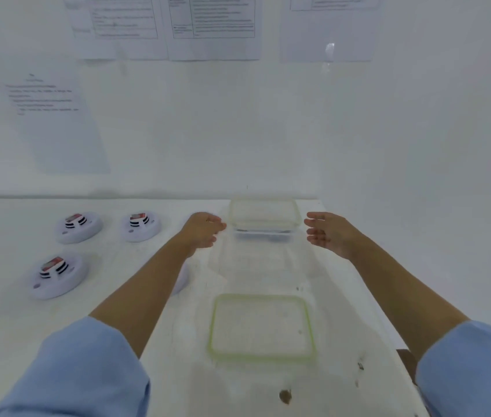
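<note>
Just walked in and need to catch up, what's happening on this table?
A person reaches with both hands toward a clear container at the far end of the white table. The left hand and right hand are open on either side of it, not gripping it. A green-rimmed lid lies nearer the person. Round white devices sit to the left.

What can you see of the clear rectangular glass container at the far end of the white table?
The clear rectangular glass container has rounded corners and a thick rim. It stands upright, lidless and seemingly empty, on the white table near the wall. The left hand and right hand flank it closely, apparently not touching it.
</note>
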A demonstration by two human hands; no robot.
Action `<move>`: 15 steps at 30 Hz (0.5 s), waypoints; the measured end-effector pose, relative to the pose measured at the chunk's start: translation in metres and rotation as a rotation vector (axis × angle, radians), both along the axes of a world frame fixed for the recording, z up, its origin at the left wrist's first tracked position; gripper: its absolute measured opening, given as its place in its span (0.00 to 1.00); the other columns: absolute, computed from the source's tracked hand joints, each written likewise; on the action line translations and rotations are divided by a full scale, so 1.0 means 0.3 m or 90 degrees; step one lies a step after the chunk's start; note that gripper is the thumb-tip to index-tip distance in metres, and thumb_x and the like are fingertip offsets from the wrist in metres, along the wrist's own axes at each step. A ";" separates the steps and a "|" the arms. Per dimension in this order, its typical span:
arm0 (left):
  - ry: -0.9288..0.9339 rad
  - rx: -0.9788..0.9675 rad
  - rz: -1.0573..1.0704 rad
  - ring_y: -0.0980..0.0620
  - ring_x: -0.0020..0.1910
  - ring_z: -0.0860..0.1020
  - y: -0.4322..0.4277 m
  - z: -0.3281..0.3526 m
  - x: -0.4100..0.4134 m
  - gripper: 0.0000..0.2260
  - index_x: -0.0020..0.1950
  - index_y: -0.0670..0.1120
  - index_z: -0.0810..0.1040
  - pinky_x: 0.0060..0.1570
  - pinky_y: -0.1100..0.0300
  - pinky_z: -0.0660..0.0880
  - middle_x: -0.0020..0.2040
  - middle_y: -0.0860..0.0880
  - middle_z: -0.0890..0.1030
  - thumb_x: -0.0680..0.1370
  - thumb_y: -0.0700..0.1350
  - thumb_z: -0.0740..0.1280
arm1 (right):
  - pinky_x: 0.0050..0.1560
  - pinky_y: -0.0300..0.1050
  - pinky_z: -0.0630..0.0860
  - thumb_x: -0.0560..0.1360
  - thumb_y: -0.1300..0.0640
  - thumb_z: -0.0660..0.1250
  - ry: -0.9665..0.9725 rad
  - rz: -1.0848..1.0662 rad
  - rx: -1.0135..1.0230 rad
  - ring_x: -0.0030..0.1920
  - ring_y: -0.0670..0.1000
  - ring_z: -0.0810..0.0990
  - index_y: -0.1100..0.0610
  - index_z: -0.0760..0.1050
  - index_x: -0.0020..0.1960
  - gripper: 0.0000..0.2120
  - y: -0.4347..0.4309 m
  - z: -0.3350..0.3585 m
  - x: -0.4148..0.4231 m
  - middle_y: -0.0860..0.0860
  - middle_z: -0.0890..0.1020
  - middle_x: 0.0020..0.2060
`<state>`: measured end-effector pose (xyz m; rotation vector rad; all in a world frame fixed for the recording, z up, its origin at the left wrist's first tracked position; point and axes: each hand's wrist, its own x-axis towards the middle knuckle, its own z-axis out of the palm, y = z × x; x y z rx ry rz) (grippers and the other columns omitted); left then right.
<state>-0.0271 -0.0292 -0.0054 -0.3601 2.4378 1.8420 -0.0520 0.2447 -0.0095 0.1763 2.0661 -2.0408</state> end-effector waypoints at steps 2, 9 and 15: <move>0.001 0.007 -0.014 0.52 0.32 0.71 -0.007 -0.008 -0.066 0.07 0.52 0.43 0.75 0.34 0.64 0.71 0.37 0.49 0.74 0.76 0.40 0.68 | 0.45 0.41 0.74 0.74 0.60 0.68 0.019 0.037 0.049 0.36 0.50 0.72 0.54 0.72 0.60 0.16 -0.020 -0.003 -0.060 0.54 0.74 0.42; -0.010 0.083 -0.110 0.52 0.31 0.68 -0.022 -0.053 -0.263 0.10 0.57 0.45 0.75 0.36 0.63 0.68 0.39 0.45 0.75 0.76 0.38 0.66 | 0.54 0.45 0.71 0.72 0.59 0.70 0.056 0.116 0.111 0.42 0.49 0.73 0.49 0.74 0.62 0.19 -0.032 -0.027 -0.219 0.50 0.74 0.36; -0.037 0.139 -0.220 0.51 0.36 0.71 -0.041 -0.054 -0.345 0.12 0.56 0.45 0.75 0.38 0.60 0.70 0.40 0.43 0.75 0.74 0.35 0.68 | 0.42 0.40 0.76 0.72 0.65 0.69 0.013 0.155 0.094 0.39 0.50 0.76 0.53 0.73 0.61 0.19 -0.020 -0.029 -0.295 0.54 0.77 0.36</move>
